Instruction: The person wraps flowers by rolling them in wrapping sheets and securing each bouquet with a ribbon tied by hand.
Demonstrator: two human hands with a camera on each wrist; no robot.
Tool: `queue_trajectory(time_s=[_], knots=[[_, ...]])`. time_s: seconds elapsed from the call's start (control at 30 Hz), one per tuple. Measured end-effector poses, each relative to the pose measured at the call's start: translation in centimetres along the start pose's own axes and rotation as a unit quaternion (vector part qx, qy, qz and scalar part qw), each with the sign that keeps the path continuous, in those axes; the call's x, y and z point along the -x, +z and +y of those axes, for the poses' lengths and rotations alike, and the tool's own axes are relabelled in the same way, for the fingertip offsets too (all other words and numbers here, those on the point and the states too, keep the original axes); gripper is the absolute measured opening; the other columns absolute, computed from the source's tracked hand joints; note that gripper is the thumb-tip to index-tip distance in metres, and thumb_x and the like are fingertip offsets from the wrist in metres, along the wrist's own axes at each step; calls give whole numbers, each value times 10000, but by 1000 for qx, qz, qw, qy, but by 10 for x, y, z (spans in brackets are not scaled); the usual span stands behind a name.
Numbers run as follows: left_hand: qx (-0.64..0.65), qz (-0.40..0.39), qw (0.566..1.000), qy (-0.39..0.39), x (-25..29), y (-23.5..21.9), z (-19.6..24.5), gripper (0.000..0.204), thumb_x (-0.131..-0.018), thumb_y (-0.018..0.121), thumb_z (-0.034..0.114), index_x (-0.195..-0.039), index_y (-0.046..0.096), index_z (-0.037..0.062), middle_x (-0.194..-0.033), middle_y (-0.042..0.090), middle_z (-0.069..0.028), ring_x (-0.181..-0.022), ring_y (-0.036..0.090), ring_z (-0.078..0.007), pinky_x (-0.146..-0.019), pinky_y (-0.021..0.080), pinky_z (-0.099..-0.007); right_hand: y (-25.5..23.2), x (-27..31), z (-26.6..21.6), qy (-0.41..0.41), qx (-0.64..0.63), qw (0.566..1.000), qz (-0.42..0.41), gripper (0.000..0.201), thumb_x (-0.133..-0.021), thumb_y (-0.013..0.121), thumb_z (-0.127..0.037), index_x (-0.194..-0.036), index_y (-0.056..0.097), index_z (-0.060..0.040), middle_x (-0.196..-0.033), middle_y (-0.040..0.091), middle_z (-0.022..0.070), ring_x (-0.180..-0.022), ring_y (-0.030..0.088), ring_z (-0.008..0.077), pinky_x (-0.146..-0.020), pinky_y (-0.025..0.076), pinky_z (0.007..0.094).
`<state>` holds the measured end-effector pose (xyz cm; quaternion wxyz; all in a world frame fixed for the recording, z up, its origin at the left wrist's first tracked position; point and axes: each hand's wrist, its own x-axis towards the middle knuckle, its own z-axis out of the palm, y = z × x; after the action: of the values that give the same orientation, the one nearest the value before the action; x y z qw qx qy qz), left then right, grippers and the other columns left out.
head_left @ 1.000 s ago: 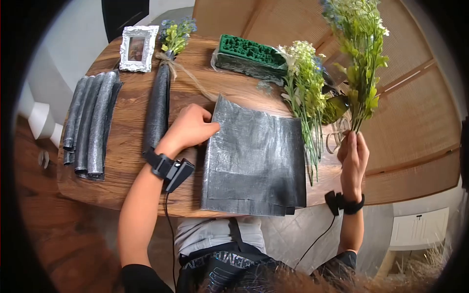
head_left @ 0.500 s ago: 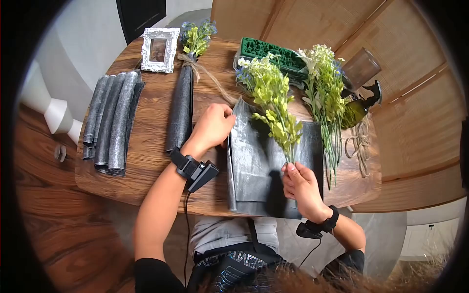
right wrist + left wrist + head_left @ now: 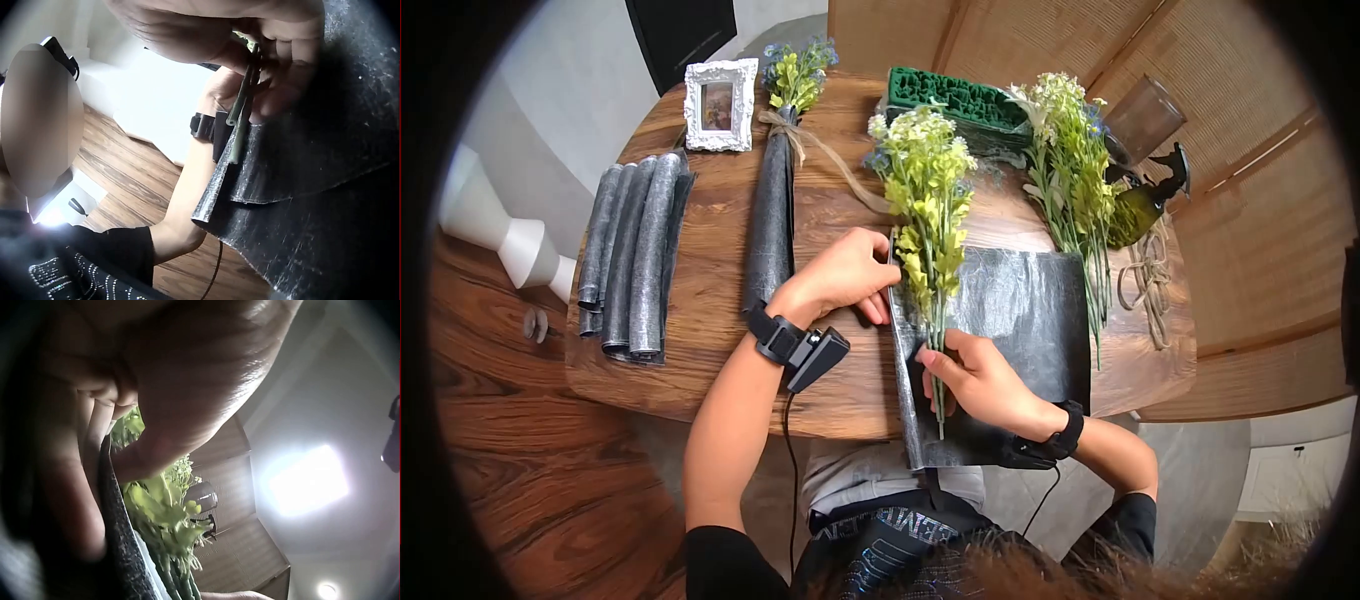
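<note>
My right hand (image 3: 990,385) grips a bunch of artificial flowers (image 3: 930,200) by its green stems, white and blue blooms pointing away from me. The bunch lies along the left side of a dark grey sheet of wrapping paper (image 3: 1025,320). At that sheet's left edge, my left hand (image 3: 845,275) pinches the paper between thumb and fingers; the left wrist view shows the edge (image 3: 125,531) running between them. The cut stem ends (image 3: 236,134) stick out below my right hand in the right wrist view, close over the paper's folded edge.
Left of the sheet lies a wrapped bouquet (image 3: 772,225) tied with twine, then several grey paper rolls (image 3: 645,260). Behind stand a white picture frame (image 3: 718,105) and a green foam block (image 3: 950,105). Loose flowers (image 3: 1065,180), a spray bottle (image 3: 1140,210) and twine (image 3: 1150,285) lie right.
My right hand has brought the flower bunch from the right over to the sheet's left side. My left hand stays on the paper's left edge, and the sheet has shifted slightly toward me.
</note>
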<state>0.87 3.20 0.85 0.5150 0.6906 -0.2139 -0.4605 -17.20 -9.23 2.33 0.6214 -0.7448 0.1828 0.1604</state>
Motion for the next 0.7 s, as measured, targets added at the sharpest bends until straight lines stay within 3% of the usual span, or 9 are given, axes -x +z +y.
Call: queue_trajectory(time_s=[0.07,0.13,0.2,0.53,0.6,0.63,0.7], knots=[[23,-16,999,20,-1,3,-1,230,-847,519,44,-1020,514,-108,-742,645,-153,-547,659,-184,-469,562,-261,0,-4,2,-9,88,996,-12,242,-988,476,-215,-867,499,-7,-684,604,44,-564,580,108,-479,450,244],[33,-24,999,20,0,4,0,272,-841,518,47,-1041,518,-138,-800,628,-186,-574,663,-222,-474,565,-284,1,-8,6,-23,93,995,0,258,-977,499,-218,-844,499,4,-646,589,46,-538,580,113,-461,446,252],[44,-25,998,23,0,4,-2,271,-838,507,43,-1039,519,-138,-803,629,-174,-571,661,-218,-472,565,-282,1,-12,9,-87,216,972,39,273,-964,515,-208,-817,489,21,-610,573,63,-489,565,117,-435,446,276],[43,-14,999,26,-1,7,-2,222,-834,519,58,-975,559,-110,-812,631,-146,-596,648,-182,-479,574,-277,0,-9,0,-70,216,972,61,297,-936,534,-190,-757,462,37,-531,566,111,-468,614,181,-418,458,318],[46,-23,998,42,0,8,-2,231,-836,520,63,-983,556,-111,-818,632,-146,-600,648,-183,-483,574,-278,-1,-10,2,-125,322,935,82,268,-900,558,-169,-753,478,41,-541,576,188,-506,628,295,-463,478,387],[50,-29,997,59,1,8,-1,240,-837,521,69,-992,552,-112,-825,634,-145,-604,648,-184,-487,574,-279,0,-9,3,-125,323,935,81,268,-900,558,-169,-753,478,41,-541,576,188,-506,628,295,-463,478,387],[43,-30,997,54,4,10,2,247,-840,518,71,-1002,546,-113,-832,635,-148,-608,649,-187,-493,576,-281,3,-10,2,-151,367,913,96,245,-833,561,-180,-735,511,38,-634,581,282,-642,591,459,-610,478,530]])
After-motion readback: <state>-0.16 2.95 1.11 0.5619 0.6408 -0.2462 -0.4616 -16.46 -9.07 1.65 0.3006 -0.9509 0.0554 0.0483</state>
